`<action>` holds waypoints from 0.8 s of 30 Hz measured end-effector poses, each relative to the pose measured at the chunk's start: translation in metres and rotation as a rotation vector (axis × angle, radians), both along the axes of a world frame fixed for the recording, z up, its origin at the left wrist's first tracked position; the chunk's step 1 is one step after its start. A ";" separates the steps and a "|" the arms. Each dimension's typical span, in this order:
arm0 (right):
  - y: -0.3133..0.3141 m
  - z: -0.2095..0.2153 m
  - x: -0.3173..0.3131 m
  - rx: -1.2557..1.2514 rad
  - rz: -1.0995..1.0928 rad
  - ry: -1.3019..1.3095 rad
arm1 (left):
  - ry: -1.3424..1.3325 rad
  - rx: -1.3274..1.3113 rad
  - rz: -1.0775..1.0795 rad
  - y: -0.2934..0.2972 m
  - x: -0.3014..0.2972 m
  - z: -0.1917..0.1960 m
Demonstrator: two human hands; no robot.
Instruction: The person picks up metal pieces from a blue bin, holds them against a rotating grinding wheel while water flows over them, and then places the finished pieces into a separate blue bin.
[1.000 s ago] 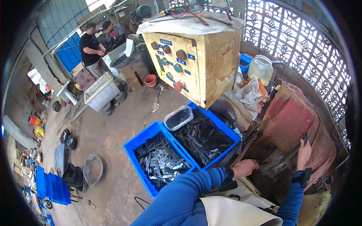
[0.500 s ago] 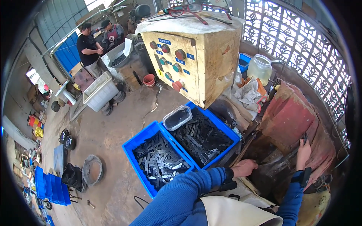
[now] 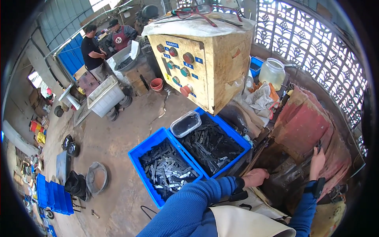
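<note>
A cluttered workshop with a worn brown concrete floor (image 3: 126, 142) spreads out behind a cream, button-studded control box (image 3: 233, 67), with a pale pierced lattice wall (image 3: 312, 43) at the right. Below the box stand two blue plastic bins side by side, the left bin (image 3: 143, 178) and the right bin (image 3: 229, 127), both holding thin grey-black flat strips (image 3: 167, 164). At the lower right, the bare left hand (image 3: 256, 177) is at the edge of a dark, grimy recess (image 3: 278, 158), its fingers curled together; whether they pinch anything I cannot tell. The bare right hand (image 3: 317, 162) is at a small dark stub (image 3: 319, 145) in front of a faded red draped cloth (image 3: 304, 122); its fingers are bent — whether clamped on the stub, I cannot tell. The stub looks hard and stiff, probably best gripped around its upper end; the cloth should be soft and give under the knuckles. The strips look rigid, light singly and perhaps slick — best taken by their long edges.
</note>
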State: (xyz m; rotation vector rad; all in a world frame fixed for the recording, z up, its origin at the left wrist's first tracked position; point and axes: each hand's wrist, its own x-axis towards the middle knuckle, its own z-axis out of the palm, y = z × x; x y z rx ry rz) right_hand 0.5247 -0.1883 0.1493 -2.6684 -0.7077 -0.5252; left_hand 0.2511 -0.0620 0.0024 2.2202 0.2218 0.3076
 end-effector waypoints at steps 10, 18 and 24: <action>-0.002 -0.002 0.001 -0.007 -0.018 0.013 | -0.048 0.136 -0.058 -0.002 0.004 -0.020; 0.005 0.001 -0.001 -0.007 -0.026 0.018 | -0.176 0.097 0.033 -0.004 0.017 -0.064; 0.009 0.002 0.001 -0.014 -0.018 0.017 | -0.051 0.476 -0.028 0.000 0.027 -0.080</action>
